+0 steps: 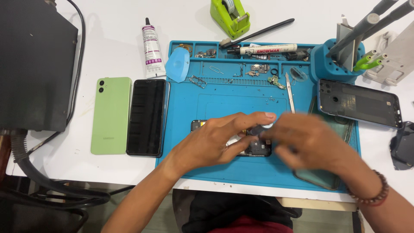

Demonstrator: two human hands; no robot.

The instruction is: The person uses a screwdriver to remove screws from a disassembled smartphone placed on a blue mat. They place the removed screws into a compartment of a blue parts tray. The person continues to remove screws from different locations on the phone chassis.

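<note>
A white table [108, 51] carries a blue work mat [215, 168], seen from above. Nearest, the left hand [211, 140] and the right hand [308, 140] meet over an opened phone [258, 149] that lies flat at the mat's middle, its long axis running left to right, mostly hidden under both hands. The left fingers [254, 117] curl narrowly around a small dark part [260, 128] just above the phone's right end; the right hand is blurred, so its fingers' state cannot be told, though they touch the same part. Left of the mat lie a black phone [146, 116] and a light green phone [111, 115], side by side, long axes pointing away. Right of the hands a dark phone back cover [360, 104] lies crosswise. Farther off, a white marker with red lettering [267, 49] lies across the mat's trays, a white glue tube with a purple label [151, 49] points away, and a lime green tape dispenser [230, 18] stands at the far edge.
</note>
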